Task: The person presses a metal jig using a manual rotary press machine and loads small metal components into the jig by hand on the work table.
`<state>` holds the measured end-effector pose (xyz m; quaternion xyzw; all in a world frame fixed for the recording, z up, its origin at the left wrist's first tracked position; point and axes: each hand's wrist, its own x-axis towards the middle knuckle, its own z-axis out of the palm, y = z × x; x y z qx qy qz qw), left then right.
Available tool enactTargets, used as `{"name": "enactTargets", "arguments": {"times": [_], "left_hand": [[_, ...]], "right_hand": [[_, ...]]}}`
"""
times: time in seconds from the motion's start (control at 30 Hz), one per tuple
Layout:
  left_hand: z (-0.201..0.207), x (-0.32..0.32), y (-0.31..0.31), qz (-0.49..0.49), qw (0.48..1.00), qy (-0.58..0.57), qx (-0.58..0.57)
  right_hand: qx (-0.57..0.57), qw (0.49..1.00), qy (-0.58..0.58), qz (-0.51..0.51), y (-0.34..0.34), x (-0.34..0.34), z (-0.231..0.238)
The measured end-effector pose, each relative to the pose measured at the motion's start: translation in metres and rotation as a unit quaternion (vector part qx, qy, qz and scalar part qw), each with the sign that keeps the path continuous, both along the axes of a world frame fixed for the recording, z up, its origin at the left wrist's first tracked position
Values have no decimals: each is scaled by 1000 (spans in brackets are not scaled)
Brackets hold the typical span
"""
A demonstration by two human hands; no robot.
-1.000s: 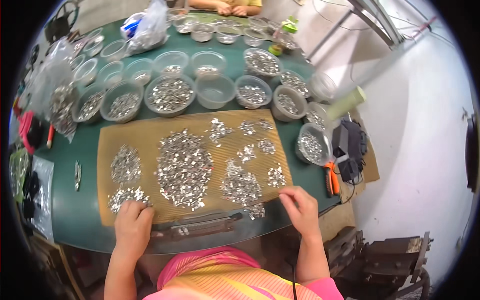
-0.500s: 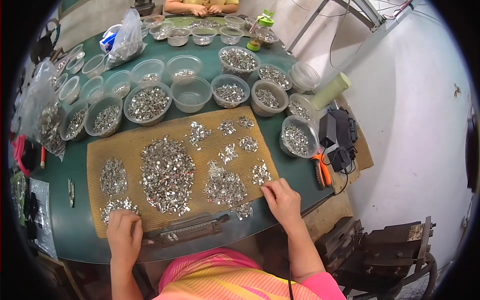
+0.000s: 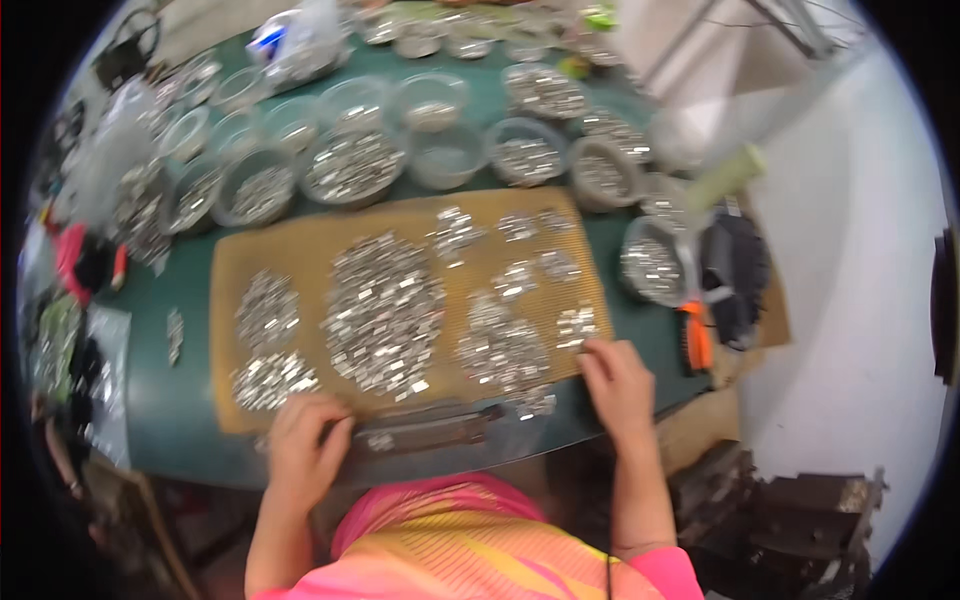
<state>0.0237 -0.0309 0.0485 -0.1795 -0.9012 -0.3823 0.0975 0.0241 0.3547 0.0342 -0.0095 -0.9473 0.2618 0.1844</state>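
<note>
A honeycomb-textured tan mat (image 3: 300, 235) carries heaps of small silvery metal pieces, all smeared by motion. My left hand (image 3: 305, 445) is at the mat's near left edge, beside a bright heap (image 3: 275, 381); its fingers are curled, with the thumb drawn close to them. At the right edge, my right hand (image 3: 622, 385) pinches thumb and fingers together by a small pile (image 3: 576, 327). Whatever either hand holds is too small to make out. The largest heap (image 3: 385, 315) fills the mat's middle, and another heap (image 3: 503, 345) lies right of it.
Clear plastic tubs of metal pieces, such as one round tub (image 3: 352, 165), line the mat's far side. Orange-handled pliers (image 3: 695, 335) lie at the right, by a black device (image 3: 735, 265). A dark metal strip (image 3: 425, 432) lies along the near edge. Plastic bags (image 3: 115, 165) crowd the left.
The whole view has shifted, so the table sits further right and higher, and it is now blurred. My left hand appears slightly nearer the mat's middle; my right stays by the same small pile.
</note>
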Motion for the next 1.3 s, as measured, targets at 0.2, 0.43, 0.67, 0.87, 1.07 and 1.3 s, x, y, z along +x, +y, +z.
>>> {"name": "enactTargets", "arguments": {"times": [0.2,0.43,0.67,0.87,1.07,1.3], "left_hand": [[0,4,16,-73,997,5,23],[-11,12,25,-91,995,35,-28],[-14,15,28,-86,993,65,-37],[-14,14,23,-106,994,34,-9],[-8,15,34,-63,998,16,-15],[-14,15,31,-71,996,57,-22]], "right_hand": [[-45,996,-49,-57,2,4,-1],[-34,996,-77,-35,8,-3,-9],[112,993,-26,1,3,-3,0],[113,993,-32,-14,3,-2,2],[63,993,-20,94,-26,6,18],[47,941,34,335,-89,6,26]]}}
